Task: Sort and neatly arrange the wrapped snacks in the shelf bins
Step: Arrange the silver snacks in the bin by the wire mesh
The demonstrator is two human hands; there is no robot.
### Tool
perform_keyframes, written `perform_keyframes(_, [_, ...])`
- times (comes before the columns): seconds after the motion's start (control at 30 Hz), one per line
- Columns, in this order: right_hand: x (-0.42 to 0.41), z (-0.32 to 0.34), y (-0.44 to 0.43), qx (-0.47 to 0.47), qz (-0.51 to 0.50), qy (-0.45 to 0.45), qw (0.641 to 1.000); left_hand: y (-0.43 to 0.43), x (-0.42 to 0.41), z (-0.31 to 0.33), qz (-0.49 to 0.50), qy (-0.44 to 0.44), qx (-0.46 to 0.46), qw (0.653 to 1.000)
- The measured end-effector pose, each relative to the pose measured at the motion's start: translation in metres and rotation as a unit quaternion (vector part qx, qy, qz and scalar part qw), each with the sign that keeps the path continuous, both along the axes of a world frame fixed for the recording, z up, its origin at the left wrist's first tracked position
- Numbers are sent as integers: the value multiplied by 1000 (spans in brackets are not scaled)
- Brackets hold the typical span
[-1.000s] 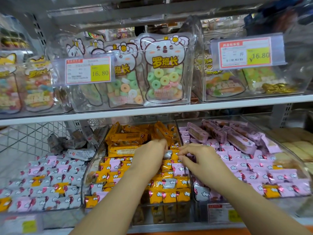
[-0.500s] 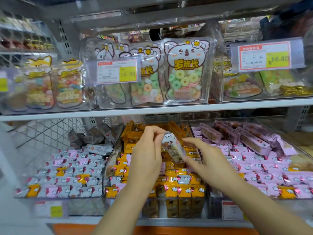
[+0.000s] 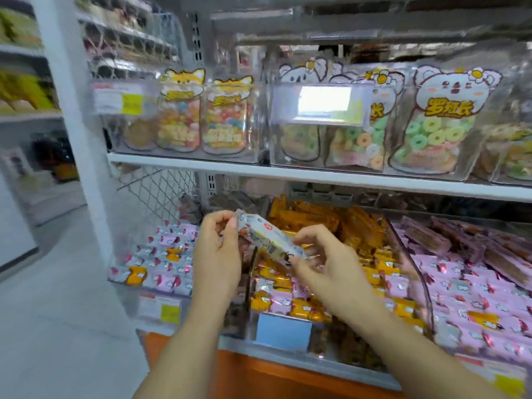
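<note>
Both hands hold one wrapped snack (image 3: 267,240) in the air, above the left side of the middle bin (image 3: 322,341) on the lower shelf. The snack is a long, flat bar in a pale grey-white wrapper with a yellowish band, a small red mark and a cartoon print; motion blur hides finer detail. It lies tilted, its left end higher and farther, its right end lower and nearer.

The left hand (image 3: 216,254) pinches the left end between thumb and curled fingers. The right hand (image 3: 331,269) pinches the right end, its remaining fingers loosely bent.

The middle bin holds orange-wrapped bars (image 3: 313,218) at the far end and small yellow and pink packets nearer. The left bin (image 3: 126,295) holds rows of grey and pink packets (image 3: 161,254) with a few yellow ones among them. The right bin is filled with pink packets (image 3: 475,289).

A white shelf board (image 3: 316,174) runs above, bearing clear bins of gummy pouches, fox-topped (image 3: 181,116) at left and koala-topped (image 3: 440,125) at right. A tag holder (image 3: 319,103) between them shows glare. A white upright (image 3: 74,125) and wire mesh (image 3: 161,191) close the unit's left side. The unit's base (image 3: 259,372) is orange, and the floor (image 3: 51,312) to the left is pale grey.
</note>
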State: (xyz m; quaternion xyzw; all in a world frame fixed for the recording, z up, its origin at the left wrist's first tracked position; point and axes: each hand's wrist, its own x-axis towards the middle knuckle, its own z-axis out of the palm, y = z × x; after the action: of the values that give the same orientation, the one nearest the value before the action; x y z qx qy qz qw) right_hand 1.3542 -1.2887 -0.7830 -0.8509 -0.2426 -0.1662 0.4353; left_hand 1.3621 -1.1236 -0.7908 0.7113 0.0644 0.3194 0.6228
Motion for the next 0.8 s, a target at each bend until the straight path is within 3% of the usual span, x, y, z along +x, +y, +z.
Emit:
perform_keyframes(0.07, [12,-1,20,-7,-14,-13,1000,22,3,-5,15,21,8,1000])
perform_keyframes(0.3, [66,1,86,-57,-80,-33,995,81,8,-25,122,105,178,971])
perform_keyframes(0.53, [114,15,145,-157,-110,-68,979,114,6,-33,183,111,180,960])
perform_keyframes(0.8, [134,6,177,-374,-105,-119,914,137,8,-43,185,121,167,961])
